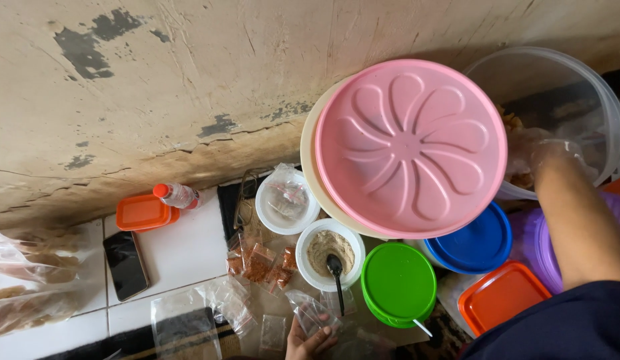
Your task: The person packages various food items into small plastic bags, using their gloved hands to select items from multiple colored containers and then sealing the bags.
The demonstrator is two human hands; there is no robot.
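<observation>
Filling step: my left hand (310, 340) clamped on small clear bag (312, 313), gloved right hand (546, 157) in big tub (556, 87), grip unclear; next needs seasoning spooned, I judge.

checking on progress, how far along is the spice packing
Done: a few filled packets of reddish powder lie by the white bowl of powder. In hand: the left hand holds a small clear bag; the gloved right hand reaches into the clear tub. Left: empty bags remain.
</observation>
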